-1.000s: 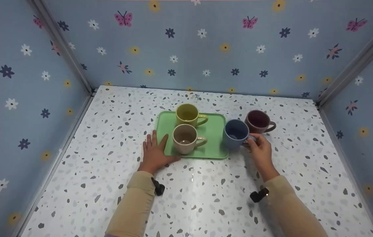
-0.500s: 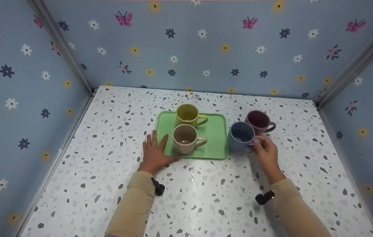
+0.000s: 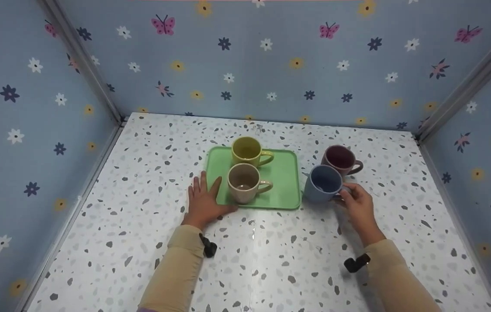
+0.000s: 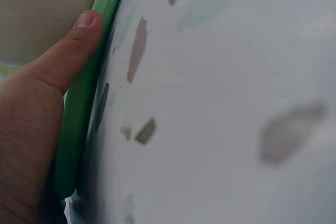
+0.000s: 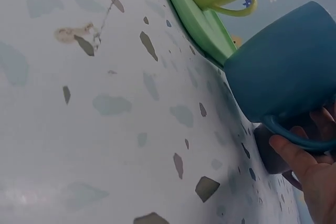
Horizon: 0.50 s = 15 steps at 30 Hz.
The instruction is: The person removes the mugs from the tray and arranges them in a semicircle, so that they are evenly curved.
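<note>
My right hand (image 3: 359, 208) pinches the handle of a blue mug (image 3: 322, 185), just right of the tray. The right wrist view shows the blue mug (image 5: 289, 61) upright relative to the table, its handle between thumb and fingers. My left hand (image 3: 204, 203) lies at the near left corner of a green tray (image 3: 280, 177), fingers spread, the thumb (image 4: 79, 45) along its near rim. On the tray stand a beige mug (image 3: 243, 184) and, behind it, a yellow mug (image 3: 245, 151). A maroon mug (image 3: 340, 159) stands on the table behind the blue one, partly hidden by it.
The white speckled table (image 3: 254, 260) runs back to a blue flowered wall (image 3: 263, 65). Similar panels (image 3: 15, 143) rise at both sides, with grey metal strips in the corners.
My right hand has carried the blue mug from over the tray's right edge to the right and toward me, beside the tray. The left hand and the other mugs have stayed put.
</note>
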### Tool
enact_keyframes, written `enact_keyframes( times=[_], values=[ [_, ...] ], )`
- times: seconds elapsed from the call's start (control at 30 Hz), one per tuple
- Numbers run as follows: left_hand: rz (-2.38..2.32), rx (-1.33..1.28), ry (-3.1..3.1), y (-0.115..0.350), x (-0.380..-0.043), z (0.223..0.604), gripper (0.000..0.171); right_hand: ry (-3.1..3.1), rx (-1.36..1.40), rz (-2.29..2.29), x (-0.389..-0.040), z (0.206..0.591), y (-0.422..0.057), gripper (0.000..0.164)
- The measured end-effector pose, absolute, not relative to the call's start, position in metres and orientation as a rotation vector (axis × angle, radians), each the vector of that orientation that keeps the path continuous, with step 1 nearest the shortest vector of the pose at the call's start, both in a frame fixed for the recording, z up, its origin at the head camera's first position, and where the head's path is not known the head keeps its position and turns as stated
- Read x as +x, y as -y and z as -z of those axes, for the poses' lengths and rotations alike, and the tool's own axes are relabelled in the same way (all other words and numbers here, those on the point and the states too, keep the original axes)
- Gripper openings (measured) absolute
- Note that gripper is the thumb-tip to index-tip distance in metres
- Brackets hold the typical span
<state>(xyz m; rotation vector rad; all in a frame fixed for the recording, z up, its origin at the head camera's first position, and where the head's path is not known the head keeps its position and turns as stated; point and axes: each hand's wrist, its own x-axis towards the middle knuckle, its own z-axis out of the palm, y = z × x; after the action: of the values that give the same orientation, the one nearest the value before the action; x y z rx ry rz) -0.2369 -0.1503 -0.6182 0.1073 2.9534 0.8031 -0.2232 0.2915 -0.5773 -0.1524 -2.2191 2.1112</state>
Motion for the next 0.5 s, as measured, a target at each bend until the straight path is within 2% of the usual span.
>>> enact_keyframes(
  times=[0.3,0.5],
  values=[
    [-0.843,0.117,-2.957,0.151,-0.235,0.617,0.117,2.224,-0.092,-2.124,-0.219,0.581,-0.308,0.030],
    [-0.834,0.108,-2.951,0.151,-0.236,0.619,0.118,2.232,-0.149,-2.149,-0.217,0.581,-0.318,0.030]
  ],
)
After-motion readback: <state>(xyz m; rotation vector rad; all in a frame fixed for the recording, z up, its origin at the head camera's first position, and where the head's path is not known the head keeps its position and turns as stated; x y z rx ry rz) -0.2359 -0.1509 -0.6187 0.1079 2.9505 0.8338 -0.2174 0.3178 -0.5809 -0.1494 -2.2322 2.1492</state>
